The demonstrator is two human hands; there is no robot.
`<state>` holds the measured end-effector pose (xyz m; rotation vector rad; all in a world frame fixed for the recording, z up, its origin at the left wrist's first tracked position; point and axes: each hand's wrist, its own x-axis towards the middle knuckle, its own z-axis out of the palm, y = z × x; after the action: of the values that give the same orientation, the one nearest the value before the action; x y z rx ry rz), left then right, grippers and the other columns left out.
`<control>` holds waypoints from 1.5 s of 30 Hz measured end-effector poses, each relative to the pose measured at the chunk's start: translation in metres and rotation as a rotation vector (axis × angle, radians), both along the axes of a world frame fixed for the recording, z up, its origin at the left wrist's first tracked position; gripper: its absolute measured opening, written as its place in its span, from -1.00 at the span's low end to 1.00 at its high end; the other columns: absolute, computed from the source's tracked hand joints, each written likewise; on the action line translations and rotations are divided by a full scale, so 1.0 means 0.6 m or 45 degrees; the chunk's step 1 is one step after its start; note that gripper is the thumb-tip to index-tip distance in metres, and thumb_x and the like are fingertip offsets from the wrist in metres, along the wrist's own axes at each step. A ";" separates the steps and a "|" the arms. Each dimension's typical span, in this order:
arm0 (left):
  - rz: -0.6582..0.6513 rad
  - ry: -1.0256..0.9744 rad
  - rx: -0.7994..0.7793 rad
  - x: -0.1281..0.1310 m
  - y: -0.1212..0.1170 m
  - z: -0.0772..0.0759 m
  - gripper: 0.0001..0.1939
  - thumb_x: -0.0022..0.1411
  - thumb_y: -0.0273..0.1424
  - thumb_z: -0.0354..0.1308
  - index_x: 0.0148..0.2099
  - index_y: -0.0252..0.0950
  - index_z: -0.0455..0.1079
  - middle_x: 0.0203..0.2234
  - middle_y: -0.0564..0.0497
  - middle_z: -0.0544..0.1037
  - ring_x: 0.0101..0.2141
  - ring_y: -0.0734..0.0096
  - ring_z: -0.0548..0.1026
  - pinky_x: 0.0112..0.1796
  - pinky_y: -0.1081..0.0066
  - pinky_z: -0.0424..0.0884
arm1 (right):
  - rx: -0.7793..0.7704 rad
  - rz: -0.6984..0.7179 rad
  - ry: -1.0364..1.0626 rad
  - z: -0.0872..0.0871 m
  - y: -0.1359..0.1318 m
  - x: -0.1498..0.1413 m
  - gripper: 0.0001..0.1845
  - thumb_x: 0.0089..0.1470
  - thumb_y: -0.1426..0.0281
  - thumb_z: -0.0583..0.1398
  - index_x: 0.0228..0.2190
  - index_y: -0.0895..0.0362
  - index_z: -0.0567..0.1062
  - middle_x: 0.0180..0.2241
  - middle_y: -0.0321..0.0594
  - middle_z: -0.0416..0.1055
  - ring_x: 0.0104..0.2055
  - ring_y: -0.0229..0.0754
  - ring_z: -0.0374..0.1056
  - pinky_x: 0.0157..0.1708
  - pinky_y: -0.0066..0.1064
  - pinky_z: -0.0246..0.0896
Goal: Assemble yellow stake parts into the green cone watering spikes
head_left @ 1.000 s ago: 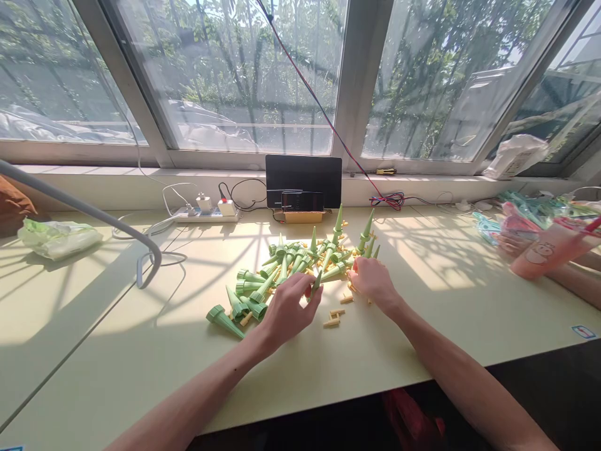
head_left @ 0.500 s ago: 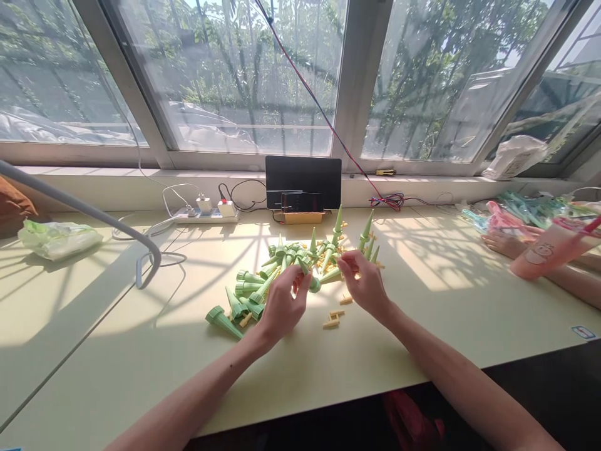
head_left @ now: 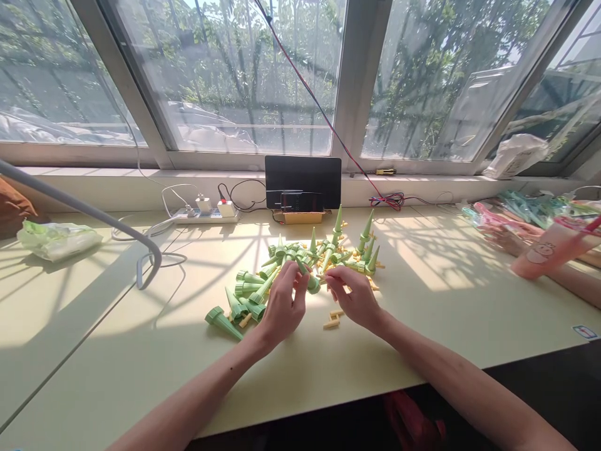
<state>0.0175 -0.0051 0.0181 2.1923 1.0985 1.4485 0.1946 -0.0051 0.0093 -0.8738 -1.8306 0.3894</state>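
My left hand (head_left: pixel 285 299) is closed around a green cone-shaped plastic spike (head_left: pixel 313 285), its ribbed wide end facing right. Close by on the right, my right hand (head_left: pixel 355 297) pinches a small yellow plastic peg (head_left: pixel 322 277) near that wide end; the fingertips partly hide it. Beyond both hands lies a pile of green spikes (head_left: pixel 256 289) mixed with yellow pegs. Several spikes stand upright at its right side, such as the tall spike (head_left: pixel 337 224). On the table before my right hand rest a few loose yellow pegs (head_left: pixel 331 323).
A tablet (head_left: pixel 303 178) with a phone leans at the window wall. A power strip (head_left: pixel 211 217), a grey curved bar (head_left: pixel 94 210) and a plastic packet (head_left: pixel 60 240) are to the left. At right are another person's hands (head_left: pixel 504 239) and a pink cup (head_left: pixel 539 248).
My right hand has moved left and slightly toward me, up to the spike in my left hand. The left hand has barely shifted. The other person's hands and pink item have moved.
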 end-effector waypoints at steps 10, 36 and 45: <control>0.069 0.051 -0.030 -0.002 -0.004 -0.004 -0.84 0.40 -0.36 -0.13 -0.20 -0.27 0.25 -0.44 0.03 0.42 -0.51 0.48 0.36 -0.44 0.43 0.32 | 0.142 -0.005 0.022 0.004 -0.004 -0.005 -0.87 0.23 0.45 0.11 -0.31 0.11 0.47 -0.45 -0.24 0.38 -0.46 -0.27 0.29 -0.45 -0.43 0.26; -0.003 0.110 0.132 -0.004 -0.003 -0.018 -0.91 0.37 -0.45 -0.07 -0.18 -0.26 0.25 -0.36 -0.01 0.43 -0.46 0.47 0.34 -0.41 0.43 0.35 | 0.169 -0.011 0.076 -0.003 -0.003 -0.004 -0.86 0.22 0.45 0.13 -0.27 0.09 0.52 -0.39 -0.21 0.47 -0.40 -0.25 0.37 -0.43 -0.40 0.32; 0.016 0.084 0.227 -0.001 -0.003 -0.010 -0.91 0.35 -0.50 -0.04 -0.17 -0.26 0.27 -0.34 -0.02 0.44 -0.40 0.44 0.38 -0.36 0.42 0.36 | 0.221 0.011 0.060 0.004 -0.005 -0.005 -0.86 0.21 0.45 0.15 -0.24 0.09 0.52 -0.37 -0.19 0.50 -0.39 -0.23 0.41 -0.41 -0.37 0.41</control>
<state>0.0169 -0.0071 0.0120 2.3738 1.0425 1.5436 0.1913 -0.0084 0.0117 -0.7319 -1.7956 0.2502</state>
